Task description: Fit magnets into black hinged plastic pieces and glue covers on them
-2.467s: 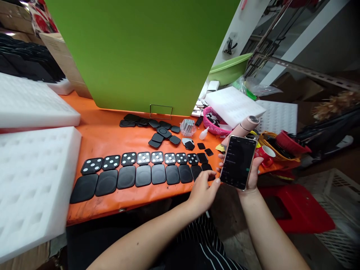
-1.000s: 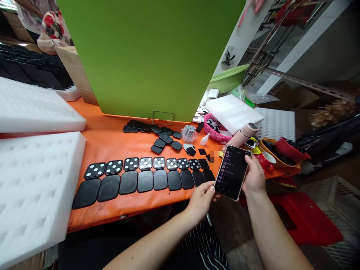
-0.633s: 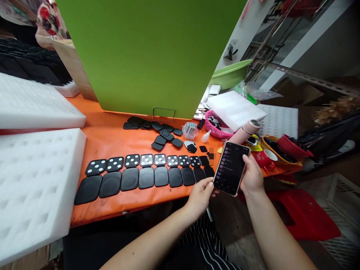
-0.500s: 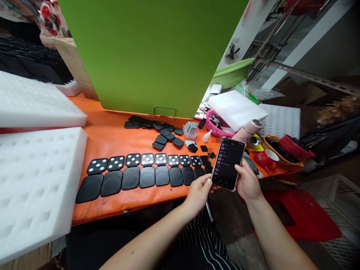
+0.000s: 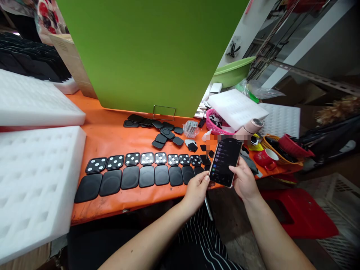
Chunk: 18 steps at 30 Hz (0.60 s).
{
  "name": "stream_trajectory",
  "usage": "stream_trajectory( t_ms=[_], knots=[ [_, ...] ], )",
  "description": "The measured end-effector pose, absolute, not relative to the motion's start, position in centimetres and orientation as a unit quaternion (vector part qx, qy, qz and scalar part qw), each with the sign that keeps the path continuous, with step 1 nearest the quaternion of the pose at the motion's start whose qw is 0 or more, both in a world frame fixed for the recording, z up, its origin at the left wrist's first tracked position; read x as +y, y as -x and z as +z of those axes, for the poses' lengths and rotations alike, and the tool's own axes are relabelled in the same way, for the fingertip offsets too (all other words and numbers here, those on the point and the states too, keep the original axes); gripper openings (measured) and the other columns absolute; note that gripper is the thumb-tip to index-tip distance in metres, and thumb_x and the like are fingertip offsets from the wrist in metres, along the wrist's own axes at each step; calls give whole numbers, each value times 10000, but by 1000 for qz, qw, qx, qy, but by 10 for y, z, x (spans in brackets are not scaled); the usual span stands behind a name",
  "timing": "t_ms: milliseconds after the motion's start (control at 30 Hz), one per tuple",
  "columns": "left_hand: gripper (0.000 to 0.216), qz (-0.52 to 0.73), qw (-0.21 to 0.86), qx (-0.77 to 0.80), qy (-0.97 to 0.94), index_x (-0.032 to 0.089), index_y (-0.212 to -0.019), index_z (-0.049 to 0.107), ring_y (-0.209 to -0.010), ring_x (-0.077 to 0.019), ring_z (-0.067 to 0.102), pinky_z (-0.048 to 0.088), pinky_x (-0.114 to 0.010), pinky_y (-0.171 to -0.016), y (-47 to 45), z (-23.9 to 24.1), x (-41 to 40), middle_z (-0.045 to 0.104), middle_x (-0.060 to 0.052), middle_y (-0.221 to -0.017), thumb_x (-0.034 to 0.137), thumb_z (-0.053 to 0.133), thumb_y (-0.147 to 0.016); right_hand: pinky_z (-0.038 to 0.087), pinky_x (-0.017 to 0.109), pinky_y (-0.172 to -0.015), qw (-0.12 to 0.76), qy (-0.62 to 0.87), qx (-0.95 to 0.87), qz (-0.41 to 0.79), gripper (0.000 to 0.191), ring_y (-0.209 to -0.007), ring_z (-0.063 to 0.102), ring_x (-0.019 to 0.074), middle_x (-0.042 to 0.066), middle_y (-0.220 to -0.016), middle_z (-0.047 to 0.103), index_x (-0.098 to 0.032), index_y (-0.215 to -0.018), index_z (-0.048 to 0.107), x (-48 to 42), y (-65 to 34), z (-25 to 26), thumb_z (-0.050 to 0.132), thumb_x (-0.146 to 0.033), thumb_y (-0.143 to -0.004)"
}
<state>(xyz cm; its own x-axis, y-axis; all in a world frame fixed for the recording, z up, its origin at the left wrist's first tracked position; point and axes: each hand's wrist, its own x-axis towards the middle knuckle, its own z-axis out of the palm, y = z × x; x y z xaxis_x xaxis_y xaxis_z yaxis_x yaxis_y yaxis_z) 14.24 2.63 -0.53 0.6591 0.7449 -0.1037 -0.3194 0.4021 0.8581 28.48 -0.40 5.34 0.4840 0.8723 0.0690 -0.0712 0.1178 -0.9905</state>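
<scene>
Both hands gripped a dark-screened smartphone [image 5: 225,162] above the table edge — left hand [image 5: 197,189] at its lower corner, right hand [image 5: 244,180] along its side — its screen text too small to read.

The orange desk [image 5: 112,137] is carrying two rows near its front edge: dotted black squares [image 5: 146,159] lying just behind plain black pads [image 5: 132,178]. Loose black pieces [image 5: 160,129] are lying further back, before a standing green board [image 5: 152,56]. White foam trays [image 5: 30,183] are resting at the left, and a pink basket [image 5: 215,125] and red cup [image 5: 264,157] are sitting at the right.
</scene>
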Motion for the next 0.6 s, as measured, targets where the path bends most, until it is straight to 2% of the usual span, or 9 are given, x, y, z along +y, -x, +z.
stream_trajectory(
  t_ms=[400, 500, 600],
  knots=[
    [343, 337, 803, 258, -418, 174, -1107, 570, -832, -169, 608, 466, -304, -767, -144, -5, 25, 645, -64, -981, 341, 476, -823, 425, 355, -888, 677, 540, -358, 350, 388, -1017, 544, 211, -1, -1064, 613, -247, -1102, 552, -2, -284, 53, 572, -174, -721],
    [349, 339, 803, 255, -420, 175, -1113, 568, -819, -165, 608, 465, -301, -765, -144, -5, 25, 646, -62, -973, 347, 475, -823, 421, 367, -901, 707, 501, -319, 383, 307, -1034, 538, 213, -5, -1069, 615, -248, -1080, 574, -2, -287, 47, 530, -258, -776],
    [361, 338, 804, 249, -422, 172, -1115, 568, -812, -164, 605, 460, -300, -765, -143, -3, 25, 642, -66, -979, 360, 481, -819, 430, 393, -892, 735, 462, -260, 423, 268, -1001, 561, 225, -1, -993, 648, -242, -972, 629, -1, -289, 39, 463, -382, -816]
  ],
)
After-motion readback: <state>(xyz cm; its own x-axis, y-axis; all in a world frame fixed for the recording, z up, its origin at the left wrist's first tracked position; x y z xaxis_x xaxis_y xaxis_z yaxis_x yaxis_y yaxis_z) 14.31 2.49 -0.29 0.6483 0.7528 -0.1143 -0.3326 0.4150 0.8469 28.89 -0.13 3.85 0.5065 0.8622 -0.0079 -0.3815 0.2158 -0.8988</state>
